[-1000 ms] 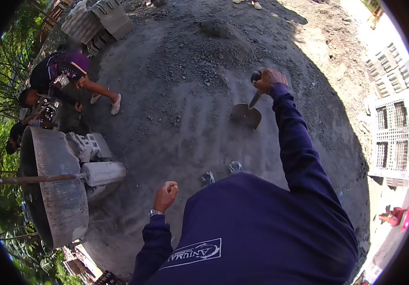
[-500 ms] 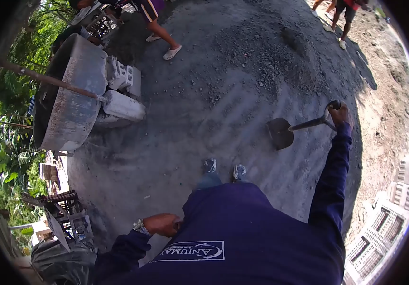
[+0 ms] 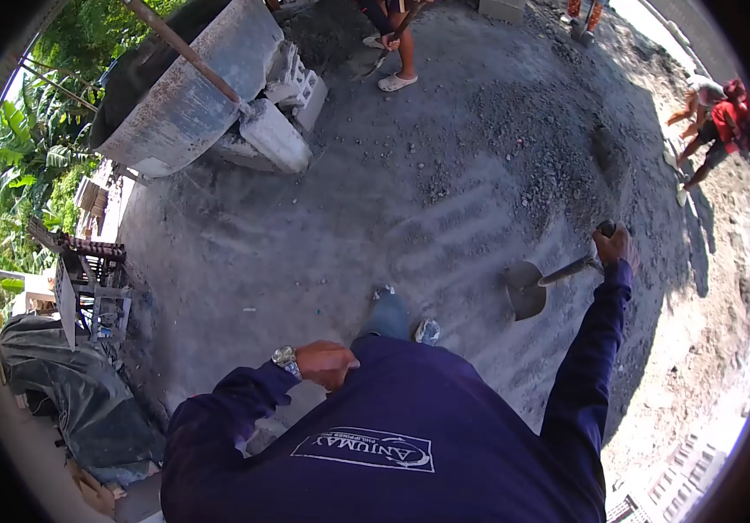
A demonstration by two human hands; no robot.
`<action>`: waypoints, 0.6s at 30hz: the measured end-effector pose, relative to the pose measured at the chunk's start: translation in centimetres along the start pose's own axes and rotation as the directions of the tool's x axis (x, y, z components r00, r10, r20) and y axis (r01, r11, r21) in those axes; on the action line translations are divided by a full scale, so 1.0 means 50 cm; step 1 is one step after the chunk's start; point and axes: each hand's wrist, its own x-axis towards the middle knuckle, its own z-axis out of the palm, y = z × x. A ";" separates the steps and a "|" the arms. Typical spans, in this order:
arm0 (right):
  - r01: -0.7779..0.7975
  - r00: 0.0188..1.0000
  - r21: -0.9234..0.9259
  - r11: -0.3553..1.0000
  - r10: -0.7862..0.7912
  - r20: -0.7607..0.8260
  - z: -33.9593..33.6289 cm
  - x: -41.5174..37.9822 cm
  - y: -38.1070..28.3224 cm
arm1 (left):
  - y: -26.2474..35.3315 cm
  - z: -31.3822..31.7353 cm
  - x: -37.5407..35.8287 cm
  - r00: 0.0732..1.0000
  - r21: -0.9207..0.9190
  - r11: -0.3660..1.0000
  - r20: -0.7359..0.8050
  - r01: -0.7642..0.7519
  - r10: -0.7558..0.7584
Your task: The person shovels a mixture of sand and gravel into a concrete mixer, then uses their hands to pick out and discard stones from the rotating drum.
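My right hand point(image 3: 614, 247) is wrapped round the grip of a shovel point(image 3: 526, 290), out to the right at arm's length. The shovel's dark, rounded blade is low over the grey ground, and its short shaft slants up to my fist. My left hand point(image 3: 327, 364), with a metal watch point(image 3: 286, 357) at the wrist, is closed at the front edge of my dark blue shirt point(image 3: 427, 392). Its fingertips touch the cloth, and I cannot tell what is between them. My shoes show below the shirt, one ahead of the other.
A gravel heap point(image 3: 549, 148) spreads ahead on the right. At upper left stands a large rusty metal drum point(image 3: 192, 96) beside concrete blocks point(image 3: 309, 103). One person point(image 3: 405, 52) holds a tool ahead; others are at far right. A dark tarp point(image 3: 70, 383) covers something at left.
My view has swung and moved forward, so the drum and the co-workers sit elsewhere in it. One foot has stepped ahead. The shovel stays in my right hand; my left hand remains at the shirt.
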 end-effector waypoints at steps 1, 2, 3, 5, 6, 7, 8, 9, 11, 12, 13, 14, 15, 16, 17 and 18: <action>0.015 1.000 -0.013 1.000 -0.015 0.008 -0.001 0.005 -0.011 | -0.009 0.003 0.010 1.000 -0.021 1.000 -0.003 0.003 -0.003; 0.037 0.999 -0.016 0.999 -0.037 0.018 -0.002 0.010 -0.023 | -0.025 0.003 0.022 0.999 0.068 0.998 -0.033 -0.015 0.017; 0.059 0.998 -0.018 0.998 -0.059 0.029 -0.001 0.016 -0.037 | -0.032 0.000 0.032 0.997 0.157 0.987 -0.062 -0.029 0.039; 0.081 0.997 -0.016 0.997 -0.080 0.012 0.009 0.033 -0.053 | -0.045 -0.022 0.058 0.995 0.189 0.977 -0.024 -0.094 0.100; 0.090 0.996 -0.005 0.996 -0.090 -0.014 0.013 0.042 -0.059 | -0.045 -0.039 0.072 0.986 0.235 0.958 0.020 -0.166 0.166; 0.104 0.995 -0.016 0.994 -0.104 -0.006 0.012 0.047 -0.069 | -0.043 -0.052 0.084 0.987 0.217 0.963 0.013 -0.162 0.163; 0.094 0.996 -0.013 0.995 -0.094 -0.002 0.009 0.053 -0.081 | -0.040 -0.067 0.098 0.971 0.291 0.926 0.064 -0.239 0.230; 0.088 0.996 -0.009 0.996 -0.088 -0.001 0.009 0.064 -0.094 | -0.040 -0.085 0.112 0.949 0.360 0.879 0.113 -0.314 0.293; 0.175 0.984 0.132 0.976 -0.178 0.011 0.071 0.137 -0.048 | -0.049 -0.122 0.132 0.893 0.248 0.858 0.082 -0.449 0.443; 0.185 0.982 0.166 0.969 -0.187 -0.002 0.077 0.142 -0.049 | -0.056 -0.139 0.141 0.809 0.164 0.795 0.050 -0.585 0.585; 0.197 0.980 0.202 0.959 -0.196 -0.023 0.079 0.152 -0.050 | -0.062 -0.155 0.150 0.806 0.159 0.794 0.023 -0.587 0.591; 0.220 0.975 0.249 0.943 -0.217 -0.040 0.108 0.186 -0.018 | -0.068 -0.165 0.158 0.755 0.165 0.745 -0.009 -0.646 0.656; 0.239 0.971 0.298 0.924 -0.233 -0.056 0.137 0.220 0.014 | -0.073 -0.176 0.163 0.698 0.174 0.693 -0.038 -0.700 0.715; 0.220 0.975 0.294 0.930 -0.217 -0.045 0.141 0.232 0.020 | -0.080 -0.186 0.164 0.696 0.173 0.694 -0.056 -0.699 0.716; 0.199 0.980 0.293 0.935 -0.198 -0.034 0.142 0.237 0.016 | -0.086 -0.194 0.162 0.682 0.172 0.686 -0.092 -0.707 0.726; 0.210 0.977 0.293 0.933 -0.209 -0.035 0.139 0.237 0.005 | -0.091 -0.205 0.161 0.666 0.173 0.677 -0.124 -0.715 0.735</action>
